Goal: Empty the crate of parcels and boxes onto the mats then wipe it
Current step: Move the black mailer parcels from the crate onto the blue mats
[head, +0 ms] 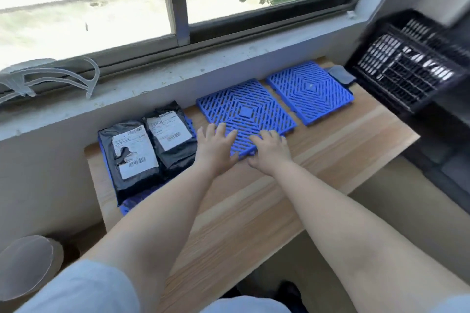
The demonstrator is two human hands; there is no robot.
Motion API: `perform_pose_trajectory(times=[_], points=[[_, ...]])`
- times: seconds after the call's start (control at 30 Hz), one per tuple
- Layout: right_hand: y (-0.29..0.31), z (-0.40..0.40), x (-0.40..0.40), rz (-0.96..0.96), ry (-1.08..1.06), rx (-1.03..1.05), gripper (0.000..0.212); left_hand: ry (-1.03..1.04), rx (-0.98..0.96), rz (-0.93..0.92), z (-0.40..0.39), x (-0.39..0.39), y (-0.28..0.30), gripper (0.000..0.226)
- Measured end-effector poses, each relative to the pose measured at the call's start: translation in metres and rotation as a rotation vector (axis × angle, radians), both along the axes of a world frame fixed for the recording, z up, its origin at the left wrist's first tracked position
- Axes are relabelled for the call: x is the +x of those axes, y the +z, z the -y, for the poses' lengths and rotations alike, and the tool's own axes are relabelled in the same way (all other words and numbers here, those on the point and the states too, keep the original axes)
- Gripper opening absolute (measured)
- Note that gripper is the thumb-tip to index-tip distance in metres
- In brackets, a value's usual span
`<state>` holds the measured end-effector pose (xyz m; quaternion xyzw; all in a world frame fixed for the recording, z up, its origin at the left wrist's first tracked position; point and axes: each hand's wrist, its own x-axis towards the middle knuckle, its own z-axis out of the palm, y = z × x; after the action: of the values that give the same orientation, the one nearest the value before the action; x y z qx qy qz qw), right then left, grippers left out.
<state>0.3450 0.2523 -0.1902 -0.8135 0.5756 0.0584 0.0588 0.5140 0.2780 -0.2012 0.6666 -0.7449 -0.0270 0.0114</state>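
Two black parcels with white labels, a larger one [133,160] and a smaller one [173,134], lie side by side on the leftmost blue mat [128,204], which is mostly hidden under them. My left hand [216,146] and my right hand [270,151] both rest on the near edge of the middle blue mat [245,112], fingers spread flat; the right thumb lies at the mat's front edge. A third blue mat [310,91] lies bare to the right. The black mesh crate [407,68] stands tilted at the far right, blurred, with parcels showing through its grid.
A grey-blue cloth [340,74] lies folded behind the right mat, beside the crate. All of it sits on a wooden tabletop [241,198] under a window sill [152,79]. A clear plastic hanger [50,79] lies on the sill at left. A round stool [28,264] stands lower left.
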Motion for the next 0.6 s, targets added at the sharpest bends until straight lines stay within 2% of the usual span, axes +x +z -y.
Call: perform_pose_trajectory(times=[0.17, 0.27, 0.6], points=[[0.017, -0.014, -0.092, 0.018, -0.149, -0.004, 0.067, -0.107, -0.003, 0.037, 0.008, -0.087, 0.020, 0.057], [0.022, -0.029, -0.160, 0.044, -0.245, 0.009, 0.065, -0.156, 0.003, 0.065, 0.008, -0.158, 0.032, 0.065], [0.051, -0.110, -0.436, 0.092, -0.568, -0.100, 0.062, -0.488, -0.124, 0.118, -0.015, -0.455, 0.076, 0.067]])
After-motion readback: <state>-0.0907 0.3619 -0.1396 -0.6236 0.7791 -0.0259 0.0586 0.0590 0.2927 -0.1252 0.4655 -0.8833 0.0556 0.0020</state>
